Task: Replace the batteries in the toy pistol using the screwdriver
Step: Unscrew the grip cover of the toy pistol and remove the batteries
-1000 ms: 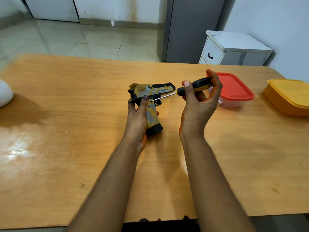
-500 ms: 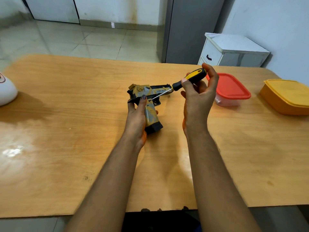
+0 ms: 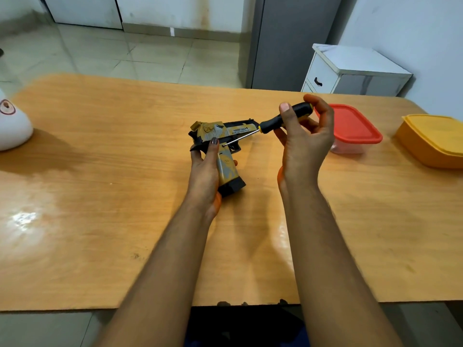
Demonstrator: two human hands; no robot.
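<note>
The left hand (image 3: pixel 204 171) is wrapped round the grip of the toy pistol (image 3: pixel 220 146), held above the middle of the table (image 3: pixel 100 196). The right hand (image 3: pixel 303 136) pinches the screwdriver (image 3: pixel 280 118) handle, tip set just above the grip, probably in a screw. Unscrewing seems underway; next comes steady turning with the tip kept seated.

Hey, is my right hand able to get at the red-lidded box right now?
Probably yes, but not freely: the right hand sits just in front of the red-lidded box with bare table between, yet its fingers are wrapped around the screwdriver, so it would need to let that go first.
</note>
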